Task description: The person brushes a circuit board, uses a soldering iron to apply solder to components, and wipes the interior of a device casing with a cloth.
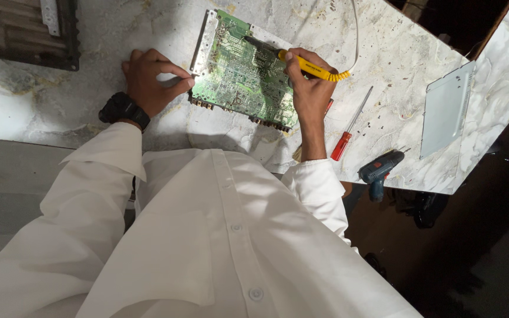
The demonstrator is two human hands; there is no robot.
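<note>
My right hand (pixel 310 88) is closed in a pen grip around the yellow soldering iron (pixel 301 63), its dark tip lying over the green circuit board (pixel 240 73) at the upper centre of the frame; my left hand (pixel 148 79) pinches the board's metal edge bracket (pixel 202 44) between thumb and forefinger, pressing it to the marble worktop (pixel 384 53); I judge the work goes best with the left hand keeping the board still, the tip laid only on one joint, and the cord kept off the board; a red-handled screwdriver (pixel 349 126), a small cordless drill (pixel 378 171) and a grey metal cover plate (pixel 446 109) lie to the right; the tip's exact contact point is too small to make out, my palm hides part of the handle, and the dark casing (pixel 25 29) at upper left is cut off
</note>
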